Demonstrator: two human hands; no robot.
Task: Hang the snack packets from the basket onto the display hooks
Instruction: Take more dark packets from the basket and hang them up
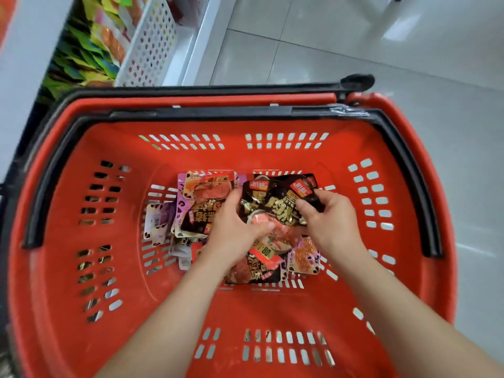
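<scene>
Both hands in the red basket (65, 214) hold one black snack packet (275, 203)
Grip of the left hand (231, 230) curls round its 7 o'clock edge, the right hand (327, 219) pinches its 2 o'clock corner; other packets (207, 192) lie beneath

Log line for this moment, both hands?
stage: picking in basket | left hand: grips black packet | right hand: pinches same packet's corner | other packets: loose in basket

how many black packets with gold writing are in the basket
3: one black packet held by the left hand and right hand, a second left of it, a third below the hands, nearer the camera. Others may lie hidden underneath.
</scene>
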